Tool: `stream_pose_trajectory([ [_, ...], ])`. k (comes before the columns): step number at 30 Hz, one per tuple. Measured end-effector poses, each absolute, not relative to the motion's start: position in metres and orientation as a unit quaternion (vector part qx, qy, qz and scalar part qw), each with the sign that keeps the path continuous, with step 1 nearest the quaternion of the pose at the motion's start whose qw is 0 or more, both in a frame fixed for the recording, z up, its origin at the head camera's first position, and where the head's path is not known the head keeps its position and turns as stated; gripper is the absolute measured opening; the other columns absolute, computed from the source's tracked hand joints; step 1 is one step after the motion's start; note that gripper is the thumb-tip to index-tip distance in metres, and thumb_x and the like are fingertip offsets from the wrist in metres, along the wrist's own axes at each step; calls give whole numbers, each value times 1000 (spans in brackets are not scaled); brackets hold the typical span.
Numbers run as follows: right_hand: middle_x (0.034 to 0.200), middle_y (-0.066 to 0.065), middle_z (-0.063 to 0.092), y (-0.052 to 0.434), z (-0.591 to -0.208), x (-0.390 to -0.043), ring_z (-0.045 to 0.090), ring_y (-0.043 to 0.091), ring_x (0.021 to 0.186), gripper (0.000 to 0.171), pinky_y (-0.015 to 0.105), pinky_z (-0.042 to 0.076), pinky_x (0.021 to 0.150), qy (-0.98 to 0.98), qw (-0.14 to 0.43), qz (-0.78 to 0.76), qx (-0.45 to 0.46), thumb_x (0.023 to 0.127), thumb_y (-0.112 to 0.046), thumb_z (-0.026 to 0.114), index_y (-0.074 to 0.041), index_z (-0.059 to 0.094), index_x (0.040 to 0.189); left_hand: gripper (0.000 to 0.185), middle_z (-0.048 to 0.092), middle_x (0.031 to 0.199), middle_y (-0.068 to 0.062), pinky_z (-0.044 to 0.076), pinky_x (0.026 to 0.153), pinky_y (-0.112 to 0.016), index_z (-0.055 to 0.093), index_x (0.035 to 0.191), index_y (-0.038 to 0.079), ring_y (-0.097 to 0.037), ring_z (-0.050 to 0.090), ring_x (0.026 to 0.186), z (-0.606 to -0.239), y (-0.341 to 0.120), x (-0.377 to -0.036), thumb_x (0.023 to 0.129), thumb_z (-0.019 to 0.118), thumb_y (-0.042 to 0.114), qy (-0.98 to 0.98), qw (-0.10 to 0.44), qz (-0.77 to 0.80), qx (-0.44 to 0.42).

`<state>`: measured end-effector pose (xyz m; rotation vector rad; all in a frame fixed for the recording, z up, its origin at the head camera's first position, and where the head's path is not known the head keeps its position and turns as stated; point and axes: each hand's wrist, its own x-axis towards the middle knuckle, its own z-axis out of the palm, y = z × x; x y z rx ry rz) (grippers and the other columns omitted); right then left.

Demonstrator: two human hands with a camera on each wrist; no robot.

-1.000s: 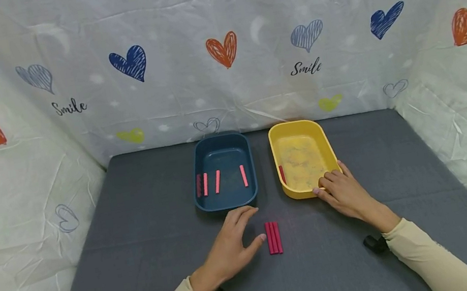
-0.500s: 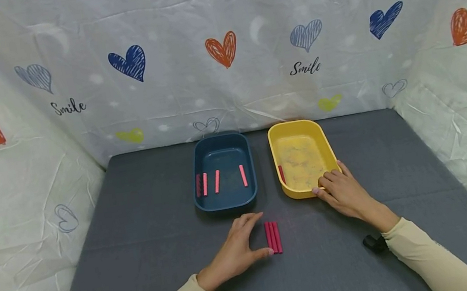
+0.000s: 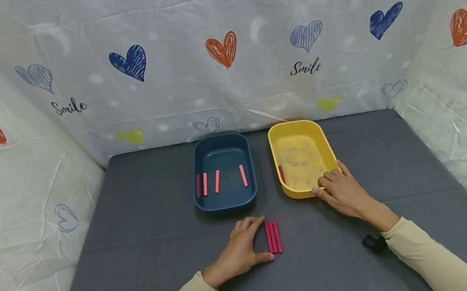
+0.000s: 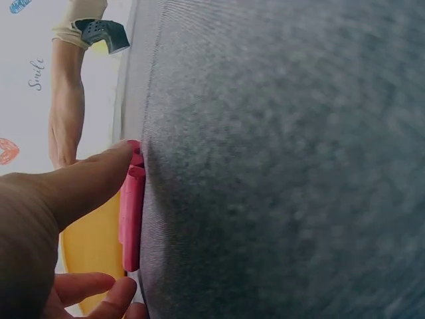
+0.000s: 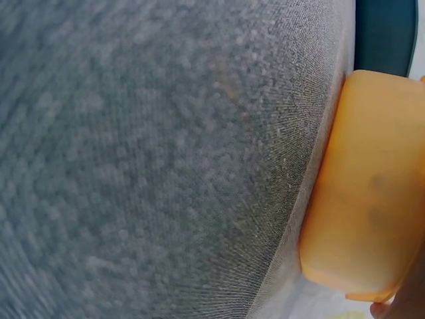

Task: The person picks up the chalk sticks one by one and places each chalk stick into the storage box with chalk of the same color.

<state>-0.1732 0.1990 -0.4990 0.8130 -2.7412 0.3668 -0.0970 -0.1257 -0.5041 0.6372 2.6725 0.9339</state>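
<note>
Three dark-pink sticks [image 3: 273, 237] lie side by side on a grey table [image 3: 149, 221]. At their nine o'clock, the left hand [image 3: 241, 249] forms a wide C – index fingertip by their twelve o'clock end, thumb by the six – spread apart; whether it touches them, I cannot tell. At their one o'clock, the right hand [image 3: 343, 194] grips a yellow tray [image 3: 301, 152] near its half-past-four corner, fingers bent over the rim. At eleven, a blue tray [image 3: 226, 157] holds paler pink sticks [image 3: 217, 181].
</note>
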Motion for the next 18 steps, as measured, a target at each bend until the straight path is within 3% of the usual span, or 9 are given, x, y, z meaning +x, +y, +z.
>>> stream_pose_trajectory([
  [18,83,1,59,199,-499,-174,60,27,92,23,62,20,116,-943,127,124,281,99,-36,56,-18,59,84,86,54,125,-6,39,101,-47,49,142,8,-23,46,115,-508,-123,-99,72,87,38,928,110,284,215],
])
